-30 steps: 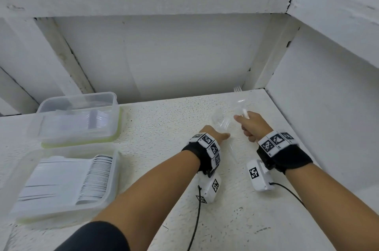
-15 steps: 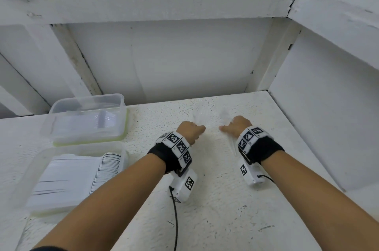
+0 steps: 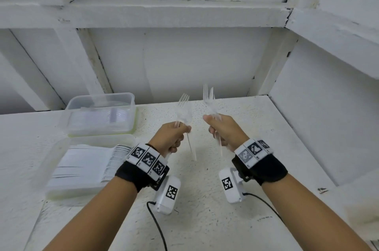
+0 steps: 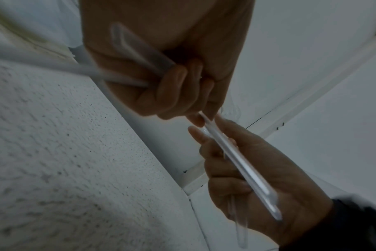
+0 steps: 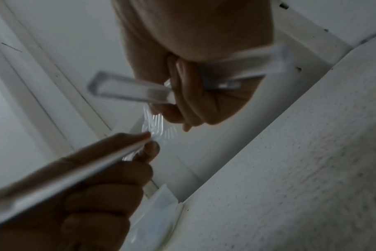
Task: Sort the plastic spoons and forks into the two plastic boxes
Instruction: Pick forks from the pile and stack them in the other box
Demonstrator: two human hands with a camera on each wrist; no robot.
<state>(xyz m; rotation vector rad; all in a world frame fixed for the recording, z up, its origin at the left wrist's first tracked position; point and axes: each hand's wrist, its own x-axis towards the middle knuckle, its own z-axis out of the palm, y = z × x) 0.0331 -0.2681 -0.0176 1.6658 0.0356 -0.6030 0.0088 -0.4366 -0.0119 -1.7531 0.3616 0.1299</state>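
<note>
Both hands are raised above the white table (image 3: 205,220), each holding clear plastic cutlery upright. My left hand (image 3: 180,129) grips a small bunch (image 3: 184,111) with fork tines on top and handles (image 4: 137,51) sticking out below the fist. My right hand (image 3: 213,127) grips clear forks (image 3: 208,97), their handles (image 5: 127,90) poking out of its curled fingers. The two hands are close together but apart. At the left stand two clear plastic boxes: the far box (image 3: 102,96) holds clear cutlery, and the near box (image 3: 61,191) holds a dense row of stacked pieces.
White walls close in the table at the back and right (image 3: 328,127). A white beam (image 3: 143,13) runs overhead. Wrist camera units (image 3: 170,193) and their black cables hang below both wrists. The boxes fill the left side of the table.
Both hands left the back right of the table with clear cutlery, moved left and nearer, and rose. The cutlery now points upward.
</note>
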